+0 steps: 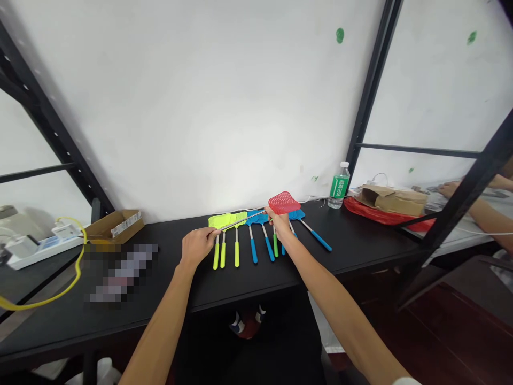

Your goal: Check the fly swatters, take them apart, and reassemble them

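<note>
A red fly swatter (pixel 284 203) is held across my front above the table, its metal rod extended to the left. My left hand (pixel 198 245) is closed around the rod's left end, hiding the grip. My right hand (pixel 278 220) pinches the rod just below the red mesh head. Beneath and behind lie several fly swatters in a row on the black table: yellow ones (pixel 236 253) at left, blue ones (pixel 254 250) in the middle and right, and a green-handled one (pixel 276 246) partly behind my right hand. Their heads overlap near the wall.
A water bottle (pixel 339 186) stands at the back right, near a torn cardboard box (pixel 382 200) on red plastic (pixel 360 213). At left are an open cardboard box (pixel 134 229), a power strip (pixel 52 249) and a yellow cable (pixel 78 267). Another person's arm (pixel 487 216) shows at far right.
</note>
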The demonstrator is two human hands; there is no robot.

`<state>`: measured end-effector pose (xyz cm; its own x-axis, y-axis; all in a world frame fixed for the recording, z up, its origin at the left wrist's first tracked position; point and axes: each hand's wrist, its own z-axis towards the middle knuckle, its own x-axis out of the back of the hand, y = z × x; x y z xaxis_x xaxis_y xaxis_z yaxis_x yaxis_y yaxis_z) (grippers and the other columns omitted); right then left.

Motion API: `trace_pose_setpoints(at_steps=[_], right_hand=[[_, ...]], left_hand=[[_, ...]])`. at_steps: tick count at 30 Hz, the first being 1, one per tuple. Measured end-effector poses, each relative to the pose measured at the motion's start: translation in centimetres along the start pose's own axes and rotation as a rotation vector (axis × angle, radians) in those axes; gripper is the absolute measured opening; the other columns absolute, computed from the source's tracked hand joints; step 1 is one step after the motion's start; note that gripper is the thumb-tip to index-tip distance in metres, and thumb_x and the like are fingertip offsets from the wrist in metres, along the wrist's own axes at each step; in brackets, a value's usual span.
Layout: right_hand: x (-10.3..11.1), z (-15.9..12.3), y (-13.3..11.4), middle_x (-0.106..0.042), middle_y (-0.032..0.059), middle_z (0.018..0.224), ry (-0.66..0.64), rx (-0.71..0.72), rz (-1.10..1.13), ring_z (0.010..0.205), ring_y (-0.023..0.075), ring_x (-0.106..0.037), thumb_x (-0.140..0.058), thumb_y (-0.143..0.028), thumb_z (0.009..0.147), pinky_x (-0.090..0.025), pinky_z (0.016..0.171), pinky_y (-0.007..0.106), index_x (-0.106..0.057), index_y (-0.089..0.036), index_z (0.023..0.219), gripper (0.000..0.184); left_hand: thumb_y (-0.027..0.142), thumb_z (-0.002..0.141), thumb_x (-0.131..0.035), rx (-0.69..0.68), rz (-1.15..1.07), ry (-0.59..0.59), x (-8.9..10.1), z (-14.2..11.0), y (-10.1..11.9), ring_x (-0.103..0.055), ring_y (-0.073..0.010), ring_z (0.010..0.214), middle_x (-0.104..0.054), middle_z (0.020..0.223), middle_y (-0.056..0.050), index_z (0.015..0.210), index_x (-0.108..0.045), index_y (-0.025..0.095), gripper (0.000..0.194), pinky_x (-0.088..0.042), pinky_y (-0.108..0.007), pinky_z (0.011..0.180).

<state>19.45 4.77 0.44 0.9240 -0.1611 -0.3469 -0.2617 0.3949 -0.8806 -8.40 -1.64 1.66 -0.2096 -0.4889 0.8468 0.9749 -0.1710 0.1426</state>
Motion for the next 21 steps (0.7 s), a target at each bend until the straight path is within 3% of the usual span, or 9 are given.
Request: trace_pose_setpoints(at_steps=[5,9,12,17,21], right_hand=[[0.3,0.2,-0.3,-0.068,0.0032,0.072,0.022,0.004,0.08,0.052,0.011,-0.046,-0.081,-0.045,0.064,-0.033,0.039,0.023,-0.065,-0.019,0.072,0.032],[0.5,0.1,-0.3,-0.071,0.0052,0.085,0.001,-0.083,0.135,0.055,0.0104,-0.051,-0.081,-0.049,0.065,-0.037,0.04,0.021,-0.072,-0.017,0.089,0.04],[0.1,-0.4,-0.2,-0.072,0.0062,0.093,-0.127,-0.122,0.093,0.056,0.0092,-0.053,-0.078,-0.055,0.07,-0.038,0.039,0.02,-0.074,-0.018,0.098,0.046],[-1.1,-1.5,0.2,-0.073,0.0078,0.082,-0.406,-0.149,-0.064,0.051,0.0086,-0.053,-0.072,-0.063,0.073,-0.035,0.038,0.019,-0.075,-0.017,0.085,0.048],[-1.3,-1.7,0.5,-0.072,0.0086,0.075,-0.431,-0.124,-0.109,0.049,0.009,-0.052,-0.066,-0.065,0.077,-0.035,0.04,0.02,-0.074,-0.015,0.075,0.051]], left_hand=[[0.049,0.096,-0.043,0.011,0.01,0.023,-0.1,-0.3,-0.5,-0.068,-0.0248,0.088,-0.077,0.094,-0.004,0.103,-0.076,0.03,0.038,-0.037,-0.028,0.063],[0.047,0.096,-0.044,0.007,-0.026,0.073,-0.2,-0.7,0.1,-0.069,-0.0238,0.087,-0.077,0.092,-0.003,0.099,-0.075,0.028,0.036,-0.038,-0.028,0.064],[0.047,0.095,-0.047,-0.026,-0.07,0.119,-0.4,-0.8,0.7,-0.069,-0.0227,0.087,-0.077,0.093,-0.002,0.097,-0.074,0.028,0.033,-0.04,-0.028,0.066],[0.046,0.094,-0.053,-0.126,-0.15,0.159,-0.8,-0.9,1.3,-0.069,-0.0208,0.087,-0.077,0.097,-0.001,0.096,-0.074,0.027,0.028,-0.044,-0.028,0.072],[0.047,0.094,-0.054,-0.156,-0.168,0.169,-1.0,-0.9,1.4,-0.069,-0.0203,0.087,-0.076,0.098,0.0,0.097,-0.073,0.027,0.027,-0.044,-0.029,0.074]])
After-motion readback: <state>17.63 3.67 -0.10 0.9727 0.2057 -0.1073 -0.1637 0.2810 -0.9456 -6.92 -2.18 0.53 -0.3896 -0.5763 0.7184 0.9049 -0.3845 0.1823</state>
